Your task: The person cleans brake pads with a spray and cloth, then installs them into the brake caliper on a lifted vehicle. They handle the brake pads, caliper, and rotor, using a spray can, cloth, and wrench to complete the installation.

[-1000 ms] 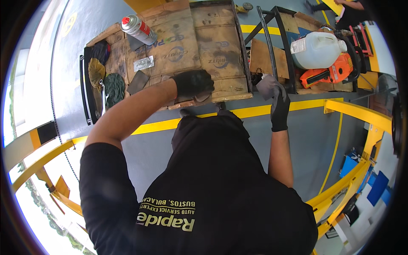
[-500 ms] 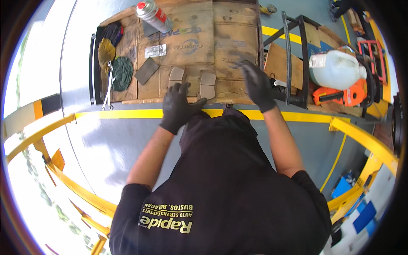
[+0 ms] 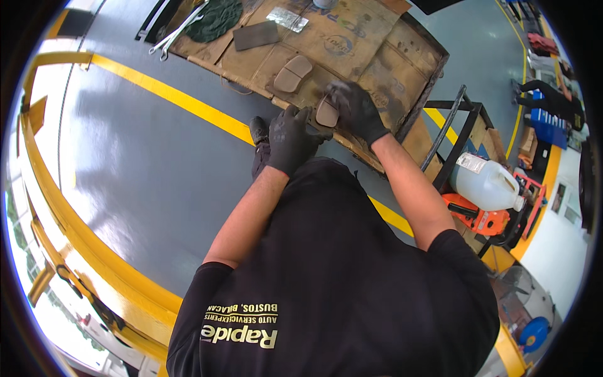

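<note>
Now the right hand, its grip too blurred to tell, has joined the half-curled left hand at the nearer brown pad, so work seems centred there.

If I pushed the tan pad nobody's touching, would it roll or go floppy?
The tan pad probably won't roll: it lies flat with a broad face up. It looks stiff, with a crisp outline. It's low and wide, so it would likely slide along the cardboard instead of tipping.
</note>
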`<state>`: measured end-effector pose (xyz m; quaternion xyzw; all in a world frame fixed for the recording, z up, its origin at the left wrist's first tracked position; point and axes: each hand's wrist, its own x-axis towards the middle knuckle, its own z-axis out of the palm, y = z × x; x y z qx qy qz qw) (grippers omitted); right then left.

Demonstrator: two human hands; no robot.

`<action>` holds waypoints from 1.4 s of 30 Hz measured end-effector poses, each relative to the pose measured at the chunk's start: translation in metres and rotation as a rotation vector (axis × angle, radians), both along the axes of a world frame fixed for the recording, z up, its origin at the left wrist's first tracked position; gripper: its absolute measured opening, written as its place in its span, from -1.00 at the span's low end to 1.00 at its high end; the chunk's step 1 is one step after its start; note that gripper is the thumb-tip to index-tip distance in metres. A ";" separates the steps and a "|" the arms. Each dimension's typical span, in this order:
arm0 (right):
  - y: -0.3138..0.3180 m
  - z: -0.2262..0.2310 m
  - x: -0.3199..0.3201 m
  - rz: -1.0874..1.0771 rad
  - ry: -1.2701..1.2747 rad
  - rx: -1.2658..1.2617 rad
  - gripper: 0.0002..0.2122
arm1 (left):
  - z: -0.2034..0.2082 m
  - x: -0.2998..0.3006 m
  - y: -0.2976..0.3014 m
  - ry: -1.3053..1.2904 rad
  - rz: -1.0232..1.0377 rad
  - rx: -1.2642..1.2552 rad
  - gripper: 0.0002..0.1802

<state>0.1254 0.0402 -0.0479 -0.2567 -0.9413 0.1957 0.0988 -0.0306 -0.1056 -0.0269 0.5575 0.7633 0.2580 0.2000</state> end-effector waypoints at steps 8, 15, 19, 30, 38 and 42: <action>0.003 -0.025 0.007 0.041 -0.004 0.260 -0.68 | 0.013 -0.005 0.004 0.008 0.005 -0.069 -0.30; -0.001 -0.011 0.013 0.149 0.000 0.261 -0.66 | 0.002 -0.008 0.004 -0.111 0.006 -0.035 -0.35; -0.005 0.007 0.006 0.221 0.080 0.198 -0.66 | 0.001 -0.008 0.004 -0.077 -0.013 -0.071 -0.34; -0.015 -0.020 0.010 0.026 0.197 -0.026 -0.67 | 0.003 -0.008 0.004 -0.138 0.003 -0.031 -0.36; -0.014 -0.031 0.008 0.078 0.309 -0.022 -0.74 | -0.011 -0.011 0.008 -0.115 -0.011 -0.127 -0.23; -0.001 -0.035 0.018 -0.042 0.302 -0.206 -0.73 | -0.009 -0.009 0.007 -0.151 0.032 -0.113 -0.28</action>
